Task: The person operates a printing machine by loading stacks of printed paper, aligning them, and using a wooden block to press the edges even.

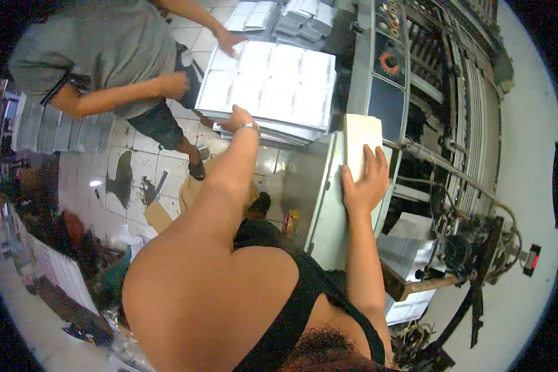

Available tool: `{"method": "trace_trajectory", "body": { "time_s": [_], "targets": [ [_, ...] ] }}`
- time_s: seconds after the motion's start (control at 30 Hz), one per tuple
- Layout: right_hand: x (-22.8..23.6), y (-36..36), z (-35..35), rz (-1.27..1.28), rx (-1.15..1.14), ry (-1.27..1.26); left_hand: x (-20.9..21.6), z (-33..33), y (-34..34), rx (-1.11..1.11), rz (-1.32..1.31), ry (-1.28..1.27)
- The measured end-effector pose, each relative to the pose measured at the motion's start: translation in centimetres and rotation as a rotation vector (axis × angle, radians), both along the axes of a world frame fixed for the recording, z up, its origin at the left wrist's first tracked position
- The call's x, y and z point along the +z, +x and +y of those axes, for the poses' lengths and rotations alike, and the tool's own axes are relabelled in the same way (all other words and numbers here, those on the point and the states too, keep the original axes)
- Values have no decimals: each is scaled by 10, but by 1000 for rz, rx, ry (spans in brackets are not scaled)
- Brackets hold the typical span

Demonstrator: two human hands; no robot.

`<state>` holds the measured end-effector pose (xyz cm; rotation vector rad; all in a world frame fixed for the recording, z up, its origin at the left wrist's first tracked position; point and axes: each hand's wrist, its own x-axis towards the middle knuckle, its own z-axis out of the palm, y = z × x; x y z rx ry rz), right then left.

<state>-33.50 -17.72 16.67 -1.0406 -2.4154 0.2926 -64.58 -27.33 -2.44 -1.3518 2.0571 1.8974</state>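
I'd guess the paper stack point(273, 77) left of the machine point(387, 108) is heavy but bendy, best held under its near edge, where the left hand point(242, 119) curls, grip unclear, while the right hand point(366, 190) rests, fingers spread, on the machine's pale block point(363, 133).

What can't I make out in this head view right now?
All in the head view:
Print on the white paper stack: too small and blurred.
Near end of the cream block: covered by the right hand.
Left hand: palm turned away from the camera.
Co-worker: head cut off by the upper edge.
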Motion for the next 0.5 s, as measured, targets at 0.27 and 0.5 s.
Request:
{"method": "trace_trajectory", "body": {
  "time_s": [0.27,0.5],
  "targets": [
    [-2,-1,0,-7,9,-10,-32,-32,-51,-202,17,-21],
    [-1,-3,-1,-7,-2,-11,-39,-31,-52,-4,120,74]
  ]
}}
